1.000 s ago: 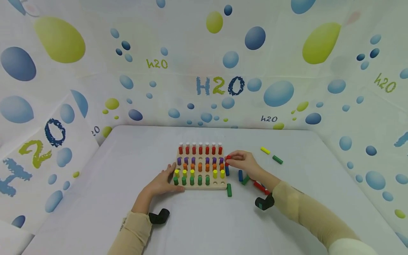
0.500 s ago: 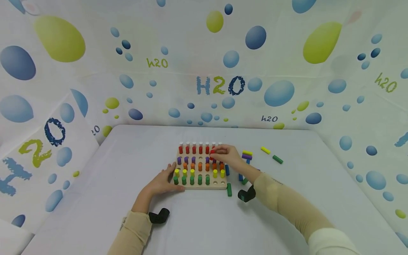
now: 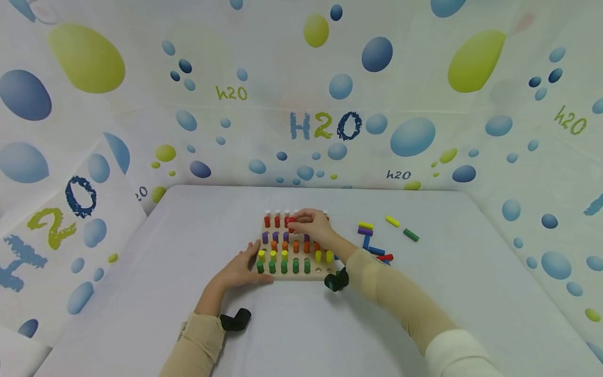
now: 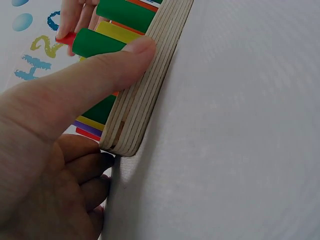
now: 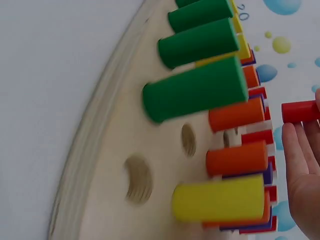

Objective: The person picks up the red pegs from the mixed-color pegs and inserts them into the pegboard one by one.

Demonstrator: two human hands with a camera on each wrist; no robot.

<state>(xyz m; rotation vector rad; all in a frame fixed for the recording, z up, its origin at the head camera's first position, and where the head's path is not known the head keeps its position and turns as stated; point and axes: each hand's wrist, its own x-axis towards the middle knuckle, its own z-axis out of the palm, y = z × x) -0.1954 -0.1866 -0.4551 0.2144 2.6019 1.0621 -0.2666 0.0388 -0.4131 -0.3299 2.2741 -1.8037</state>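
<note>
A wooden pegboard (image 3: 301,278) bears rows of coloured pegs: green (image 3: 283,267), yellow, orange, purple, red and white from front to back. My left hand (image 3: 237,269) holds its near left corner, the thumb (image 4: 140,50) on the front edge and the fingers at the left side. Over the board's back half, my right hand (image 3: 314,226) pinches a red peg (image 5: 299,111) between thumb and fingers. In the right wrist view that peg is apart from the board. The hand hides part of the back rows. A bare hole (image 5: 138,179) shows near the front green pegs.
Right of the board lie loose pegs: yellow (image 3: 365,225), purple (image 3: 365,231), blue (image 3: 376,251) and red (image 3: 386,257). Farther right are another yellow peg (image 3: 392,221) and a green peg (image 3: 411,235). A white cloth (image 3: 198,225) covers the table.
My right hand has carried the red peg leftward from the board's right edge to above its middle. The loose pegs on the right have come into fuller view. My left hand stays put.
</note>
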